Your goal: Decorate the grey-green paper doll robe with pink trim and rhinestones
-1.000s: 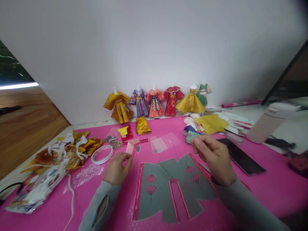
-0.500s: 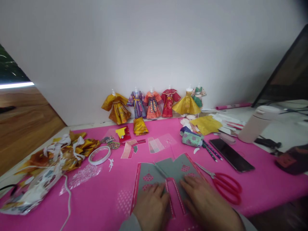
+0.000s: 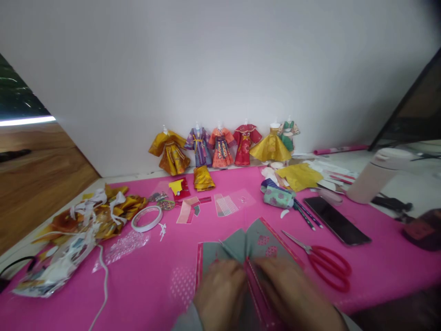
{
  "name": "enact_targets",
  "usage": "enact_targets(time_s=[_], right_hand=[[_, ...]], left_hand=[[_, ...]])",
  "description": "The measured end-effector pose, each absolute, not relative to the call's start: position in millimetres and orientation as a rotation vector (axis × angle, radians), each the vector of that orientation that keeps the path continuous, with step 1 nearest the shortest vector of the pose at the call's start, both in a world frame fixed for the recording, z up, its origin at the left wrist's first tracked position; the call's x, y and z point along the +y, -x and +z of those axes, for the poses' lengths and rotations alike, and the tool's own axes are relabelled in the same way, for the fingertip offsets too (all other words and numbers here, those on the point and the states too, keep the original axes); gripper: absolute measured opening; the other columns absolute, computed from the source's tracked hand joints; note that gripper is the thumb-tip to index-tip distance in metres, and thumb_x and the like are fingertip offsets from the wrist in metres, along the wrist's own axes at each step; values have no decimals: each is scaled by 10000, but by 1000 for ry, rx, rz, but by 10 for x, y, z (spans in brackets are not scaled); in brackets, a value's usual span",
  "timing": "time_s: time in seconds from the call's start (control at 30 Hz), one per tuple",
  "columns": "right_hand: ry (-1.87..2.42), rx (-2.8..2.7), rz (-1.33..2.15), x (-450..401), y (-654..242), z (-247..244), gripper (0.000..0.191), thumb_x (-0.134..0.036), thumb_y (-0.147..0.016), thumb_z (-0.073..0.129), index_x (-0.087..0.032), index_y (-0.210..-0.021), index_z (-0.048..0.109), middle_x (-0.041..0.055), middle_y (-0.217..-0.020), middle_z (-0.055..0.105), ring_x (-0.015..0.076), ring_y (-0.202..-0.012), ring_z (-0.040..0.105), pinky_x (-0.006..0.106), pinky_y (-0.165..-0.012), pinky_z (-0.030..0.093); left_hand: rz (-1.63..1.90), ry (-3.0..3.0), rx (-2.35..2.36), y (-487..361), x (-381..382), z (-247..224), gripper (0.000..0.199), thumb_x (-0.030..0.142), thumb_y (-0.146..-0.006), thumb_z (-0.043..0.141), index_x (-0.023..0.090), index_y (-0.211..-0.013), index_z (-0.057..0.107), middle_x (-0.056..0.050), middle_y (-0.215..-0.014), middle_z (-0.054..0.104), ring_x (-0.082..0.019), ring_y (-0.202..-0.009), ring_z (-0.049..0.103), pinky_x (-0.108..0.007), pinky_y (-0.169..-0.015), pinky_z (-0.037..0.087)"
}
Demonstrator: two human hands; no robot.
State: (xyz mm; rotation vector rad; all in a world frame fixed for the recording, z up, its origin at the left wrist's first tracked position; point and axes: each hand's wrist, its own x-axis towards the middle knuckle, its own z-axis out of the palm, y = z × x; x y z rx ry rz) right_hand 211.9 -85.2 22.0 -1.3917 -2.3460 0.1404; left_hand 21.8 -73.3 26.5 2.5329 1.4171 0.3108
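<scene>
A grey-green sheet [image 3: 254, 240] with red borders and pink patterned motifs lies at the front of the pink mat; paper or cloth, I cannot tell. It buckles up into a ridge at the middle, above a pink strip edged with white dots. My left hand [image 3: 222, 292] is curled in at the left of that strip, its fingers bent onto the sheet. Across from it, my right hand [image 3: 287, 287] has its fingers closed on the sheet's right half. Both sets of fingertips are blurred and partly hidden. Red-handled scissors [image 3: 327, 259] lie just right of the sheet.
Small dressed figures stand along the wall, among them a red dress [image 3: 246, 145]. A tape roll [image 3: 147, 218], yellow fabric scraps [image 3: 132, 204] and a plastic bag [image 3: 57, 269] are on the left. Right are pens [image 3: 305, 214], a phone [image 3: 336, 221] and a bottle [image 3: 377, 177].
Both hands have gone from lying flattish on the sheet to curled fingers drawn toward its middle. The sheet's centre has risen into a fold. The view has shifted slightly.
</scene>
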Motion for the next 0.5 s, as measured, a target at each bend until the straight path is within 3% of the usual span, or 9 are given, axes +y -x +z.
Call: enact_targets(time_s=[0.07,0.17,0.33,0.5], right_hand=[[1523,-2306,99,-861,-2181,195,186,-135,-824,506,-203,-931,642,74,-908,674,246,-827,648,382,-726,532],[1617,-2348,90,-895,-2230,189,59,-214,-824,562,-208,-822,621,71,-873,639,250,-788,632,371,-661,514],[1653,-2375,131,-956,-2169,234,53,-229,-778,624,-210,-828,621,64,-881,624,246,-813,615,349,-659,506],[1630,-2348,37,-942,-2139,190,169,-216,-767,620,-200,-934,631,95,-984,640,268,-887,602,373,-734,515]], left_hand=[[142,-2521,1529,-214,-503,438,231,201,-906,443,236,-946,667,-45,-997,649,-220,-952,579,-344,-847,458],[103,-2505,1608,-208,-177,533,212,184,-868,497,166,-1008,655,-97,-1024,628,-262,-980,555,-389,-854,441],[-13,-2517,1550,-238,8,406,242,272,-802,605,168,-1014,661,-102,-1021,640,-279,-987,573,-387,-849,443],[-147,-2505,1546,-212,-58,401,194,133,-793,490,177,-856,669,-64,-879,683,-233,-849,644,-333,-747,468]])
